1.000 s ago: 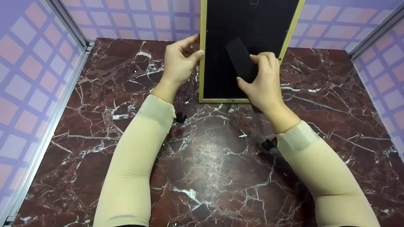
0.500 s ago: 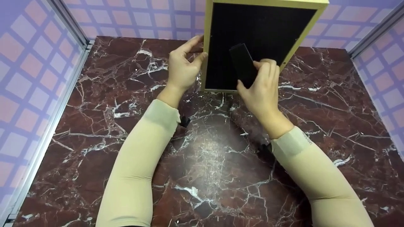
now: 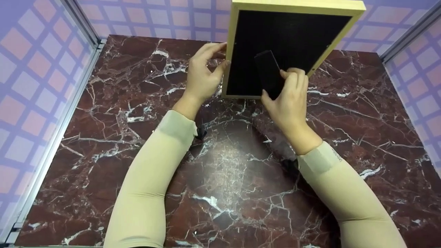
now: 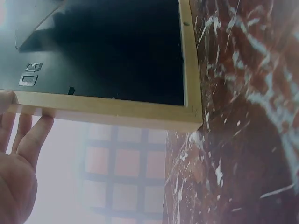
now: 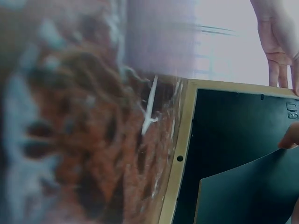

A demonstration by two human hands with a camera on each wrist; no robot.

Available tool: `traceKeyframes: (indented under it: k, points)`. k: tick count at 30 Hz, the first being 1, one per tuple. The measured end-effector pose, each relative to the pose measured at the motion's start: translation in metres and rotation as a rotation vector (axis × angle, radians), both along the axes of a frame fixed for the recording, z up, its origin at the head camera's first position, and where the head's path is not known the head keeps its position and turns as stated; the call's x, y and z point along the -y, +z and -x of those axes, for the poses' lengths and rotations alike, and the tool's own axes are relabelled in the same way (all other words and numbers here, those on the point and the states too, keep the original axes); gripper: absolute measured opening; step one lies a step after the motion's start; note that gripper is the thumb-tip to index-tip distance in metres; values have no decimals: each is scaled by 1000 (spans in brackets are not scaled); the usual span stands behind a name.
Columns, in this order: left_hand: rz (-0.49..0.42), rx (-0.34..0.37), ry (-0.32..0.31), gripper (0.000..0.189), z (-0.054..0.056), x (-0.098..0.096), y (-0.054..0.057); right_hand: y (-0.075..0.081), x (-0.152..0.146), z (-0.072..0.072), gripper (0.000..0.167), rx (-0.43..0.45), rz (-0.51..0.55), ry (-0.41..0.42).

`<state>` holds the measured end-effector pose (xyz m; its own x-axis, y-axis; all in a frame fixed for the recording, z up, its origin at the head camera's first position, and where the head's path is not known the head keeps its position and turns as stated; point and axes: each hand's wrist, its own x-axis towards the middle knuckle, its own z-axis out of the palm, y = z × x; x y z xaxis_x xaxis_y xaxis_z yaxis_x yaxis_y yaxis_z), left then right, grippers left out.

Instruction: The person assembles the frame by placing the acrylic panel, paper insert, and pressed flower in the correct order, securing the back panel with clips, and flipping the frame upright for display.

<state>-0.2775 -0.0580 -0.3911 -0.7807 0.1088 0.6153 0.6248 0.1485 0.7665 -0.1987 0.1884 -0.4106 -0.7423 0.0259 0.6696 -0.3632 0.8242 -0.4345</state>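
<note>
A picture frame (image 3: pixel 303 34) with a pale wooden border stands with its black back facing me, its top leaning toward me. My left hand (image 3: pixel 205 77) pinches the left border between thumb and fingers; the left wrist view has the fingertips of that hand (image 4: pixel 18 172) around the wooden rail (image 4: pixel 140 112). On the black backing is a flat easel stand (image 3: pixel 268 67), which my right hand (image 3: pixel 289 100) pinches by its sides. In the right wrist view the stand (image 5: pixel 252 191) angles away from the backing. The frame's front is hidden.
The frame's lower edge is at the dark red marbled tabletop (image 3: pixel 227 165). A metal hanger (image 4: pixel 30 74) is on the backing. Checked panels (image 3: pixel 165 20) rise behind and at both sides, with metal rails (image 3: pixel 79 24) at the corners.
The frame has tipped so that its top edge has come into the head view, while its lower edge has shifted away from me. Both hands have kept their hold and moved slightly with it.
</note>
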Motion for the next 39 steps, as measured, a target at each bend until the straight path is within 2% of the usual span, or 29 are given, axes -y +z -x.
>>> traceKeyframes:
  k: [6, 11, 16, 19, 22, 25, 28, 31, 34, 36, 39]
  points:
    - [37, -10, 44, 40, -5, -4, 3, -3, 1, -1, 58, -27, -2, -16]
    - [27, -27, 46, 39, -3, -6, 0, -6, 1, -2, 59, -18, 44, 4]
    - [22, -47, 40, 38, -3, -5, -3, -2, -9, -5, 46, -14, 155, 121]
    - [15, -35, 30, 37, -4, -4, -4, 2, -19, -8, 37, -7, 208, 182]
    - [10, -42, 21, 37, -4, -3, -6, 6, -28, -10, 30, -18, 254, 207]
    - [17, -63, 26, 38, -4, -2, -7, 10, -36, -10, 21, -78, 312, 181]
    - [34, -82, 36, 38, -5, -2, -8, 16, -50, -9, 16, -154, 444, 112]
    - [34, -90, 21, 38, -7, -4, -8, 28, -65, -9, 21, -194, 693, 110]
    - [14, -109, 14, 37, -9, -4, -9, 44, -78, -10, 29, -153, 938, 215]
    - [4, -131, 22, 37, -10, -3, -10, 52, -83, -10, 31, -96, 1038, 310]
    - [0, -155, 37, 37, -12, -1, -14, 57, -85, -11, 32, -31, 1113, 397]
